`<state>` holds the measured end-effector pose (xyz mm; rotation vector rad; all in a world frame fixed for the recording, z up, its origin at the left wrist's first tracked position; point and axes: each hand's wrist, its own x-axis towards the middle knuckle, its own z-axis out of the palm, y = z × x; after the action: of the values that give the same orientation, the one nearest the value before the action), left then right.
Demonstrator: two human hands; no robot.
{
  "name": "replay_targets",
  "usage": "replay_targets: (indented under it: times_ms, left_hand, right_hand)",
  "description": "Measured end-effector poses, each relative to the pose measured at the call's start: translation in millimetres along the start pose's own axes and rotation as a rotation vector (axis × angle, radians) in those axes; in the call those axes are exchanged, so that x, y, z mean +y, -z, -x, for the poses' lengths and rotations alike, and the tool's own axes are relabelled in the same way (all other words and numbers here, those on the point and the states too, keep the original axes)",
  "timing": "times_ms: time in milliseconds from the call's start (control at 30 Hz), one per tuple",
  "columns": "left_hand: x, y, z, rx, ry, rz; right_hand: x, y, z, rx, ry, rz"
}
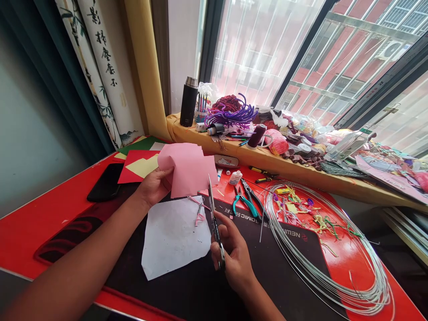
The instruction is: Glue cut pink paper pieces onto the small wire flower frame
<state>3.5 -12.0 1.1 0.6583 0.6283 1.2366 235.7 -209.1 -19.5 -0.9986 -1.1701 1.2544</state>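
Note:
My left hand pinches a sheet of pink paper at its left edge and holds it up above the table. In my right hand is a pair of scissors, blades pointing up and away from me. Their tips lie close to the pink paper's right side; whether they touch it I cannot tell. Below the pink paper, a white sheet rests on the black mat. A small twisted pink and silvery piece lies on that white sheet.
A large wire coil covers the table's right side, around colourful scraps. Teal-handled pliers and a small white bottle lie ahead. A black phone is at left. Yarn, a thermos and clutter fill the windowsill.

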Motion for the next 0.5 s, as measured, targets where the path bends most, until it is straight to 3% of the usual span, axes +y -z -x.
replay_targets:
  times_ms: [500]
  left_hand:
    - [-0.3, 0.2, -0.4, 0.007, 0.005, -0.001]
  right_hand:
    - [-1.5, 0.2, 0.7, 0.0, -0.008, 0.033]
